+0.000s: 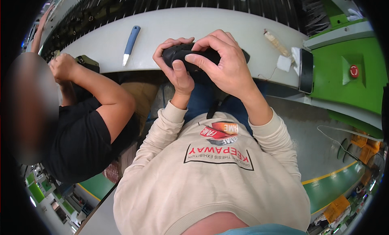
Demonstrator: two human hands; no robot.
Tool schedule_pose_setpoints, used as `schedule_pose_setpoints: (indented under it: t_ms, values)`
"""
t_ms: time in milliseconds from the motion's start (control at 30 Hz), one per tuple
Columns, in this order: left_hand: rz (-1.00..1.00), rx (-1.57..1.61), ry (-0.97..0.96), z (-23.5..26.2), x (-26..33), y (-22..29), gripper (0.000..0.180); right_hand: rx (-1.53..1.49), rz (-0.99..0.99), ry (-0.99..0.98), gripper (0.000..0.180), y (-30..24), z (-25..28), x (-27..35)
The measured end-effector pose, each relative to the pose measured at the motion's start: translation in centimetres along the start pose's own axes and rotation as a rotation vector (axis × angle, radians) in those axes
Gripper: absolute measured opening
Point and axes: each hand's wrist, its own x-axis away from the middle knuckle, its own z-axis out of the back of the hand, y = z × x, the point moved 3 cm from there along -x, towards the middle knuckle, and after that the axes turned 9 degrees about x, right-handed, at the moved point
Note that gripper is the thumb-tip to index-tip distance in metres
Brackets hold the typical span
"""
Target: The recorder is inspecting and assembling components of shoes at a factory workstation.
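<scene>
Both my hands hold a black, rounded, elongated piece (173, 53) above the near edge of the white work surface; its exact kind cannot be made out. My left hand (177, 71) wraps round its left end, fingers over the far side and thumb on the near side. From above, my right hand (222, 59) grips the piece, its thumb pressed against the near side and its fingers curled over the top. Part of the piece is hidden under the right hand, and its right end shows past that hand. A blue-handled knife (131, 42) with a pale blade lies to the left.
The white work surface (162, 22) borders a dark slatted conveyor (182, 0). At right lie a yellowish translucent tube (277, 42), white pads (284, 63) and a black flat slab (306, 71). Beyond is a green machine with a red button (354, 71). A co-worker (81, 129) sits close at left.
</scene>
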Motion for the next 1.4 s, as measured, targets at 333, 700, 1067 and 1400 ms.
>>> schedule_pose_setpoints:
  t_ms: [333, 700, 1067, 1400]
  values:
    - [0.019, -0.18, -0.132, 4.3, 2.8, 0.8, 0.051, 0.212, 0.153, -0.076, 0.025, 0.5, -1.8, 1.4]
    - [0.028, -0.143, -0.113, 4.5, 3.3, 0.9, 0.049, 0.219, 0.055, -0.19, 0.04, 0.5, -1.1, -0.4]
    - [0.019, -0.173, -0.115, 4.3, 2.6, 0.8, 0.045, 0.338, 0.054, -0.147, 0.048, 1.4, -0.8, -1.0]
    - [-0.021, -0.251, -0.283, 5.0, 0.9, 1.8, 0.023, -0.085, -0.082, -0.106, 0.03, 10.9, 6.5, 2.7]
